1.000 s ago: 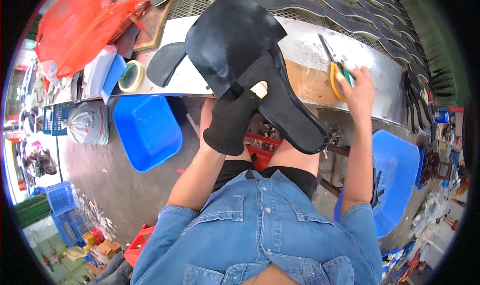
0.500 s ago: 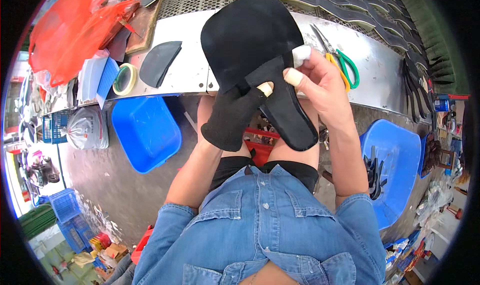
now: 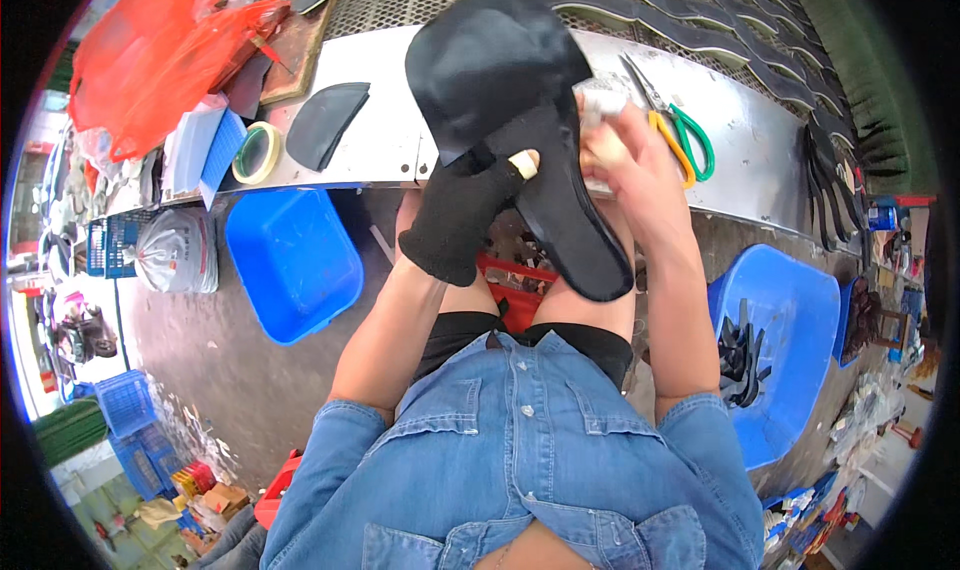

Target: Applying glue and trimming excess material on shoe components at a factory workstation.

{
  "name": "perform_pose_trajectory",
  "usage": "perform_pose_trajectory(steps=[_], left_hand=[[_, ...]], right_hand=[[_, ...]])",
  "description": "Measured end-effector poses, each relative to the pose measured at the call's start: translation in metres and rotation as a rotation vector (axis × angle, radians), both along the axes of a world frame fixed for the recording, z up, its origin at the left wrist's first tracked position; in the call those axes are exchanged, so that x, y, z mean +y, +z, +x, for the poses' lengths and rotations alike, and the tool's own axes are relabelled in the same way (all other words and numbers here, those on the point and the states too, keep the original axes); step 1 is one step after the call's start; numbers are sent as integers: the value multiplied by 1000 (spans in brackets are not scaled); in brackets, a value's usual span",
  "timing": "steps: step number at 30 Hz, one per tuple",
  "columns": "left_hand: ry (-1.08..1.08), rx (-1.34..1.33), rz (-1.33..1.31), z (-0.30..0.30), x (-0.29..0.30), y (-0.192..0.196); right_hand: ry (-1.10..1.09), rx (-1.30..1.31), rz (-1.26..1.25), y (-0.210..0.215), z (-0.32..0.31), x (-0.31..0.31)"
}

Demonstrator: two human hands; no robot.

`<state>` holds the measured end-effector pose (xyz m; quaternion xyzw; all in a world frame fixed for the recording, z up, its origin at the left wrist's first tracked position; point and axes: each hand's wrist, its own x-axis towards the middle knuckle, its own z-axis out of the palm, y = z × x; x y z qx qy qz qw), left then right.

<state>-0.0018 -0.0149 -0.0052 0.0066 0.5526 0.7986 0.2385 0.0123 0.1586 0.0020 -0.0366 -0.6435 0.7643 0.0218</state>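
My left hand [image 3: 465, 205], in a black fingerless glove, is closed around a black shoe insole [image 3: 585, 235], its thumb pressed on the top face. At the far end of the insole spreads a wide, rounded black leather-like piece [image 3: 490, 55], now creased and shiny. Just right of the insole's edge is my right hand [image 3: 635, 155], with pale coverings on the thumb and a fingertip. Its fingers are bent and smeared by motion, so I cannot tell if they grip anything. Scissors [image 3: 675, 135] with yellow and green handles lie beyond that hand.
On the metal bench [image 3: 385, 70] are a tape roll [image 3: 257, 153], a dark curved piece [image 3: 327, 125] and a red plastic bag [image 3: 165, 60]. Rows of sole strips [image 3: 690, 30] lie on mesh at the back. Blue tubs stand left [image 3: 292, 265] and right [image 3: 790, 340] below.
My right hand has come off the upper edge of the piece and moved slightly right. The wide black piece has creased and shifted. My left hand keeps its hold.
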Motion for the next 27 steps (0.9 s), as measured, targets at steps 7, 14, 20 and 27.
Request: perform_pose_trajectory(steps=[7, 14, 20, 27], left_hand=[[72, 116, 63, -27, 5, -31], [129, 423, -176, -9, 14, 1], [215, 423, -261, -15, 15, 8], [90, 277, -15, -12, 9, 8]], right_hand=[[324, -264, -266, -3, 41, -1], [-238, 155, 1047, 2, 36, -10], [-263, 221, 1105, -1, 39, -23], [-152, 189, 486, -13, 40, -12]])
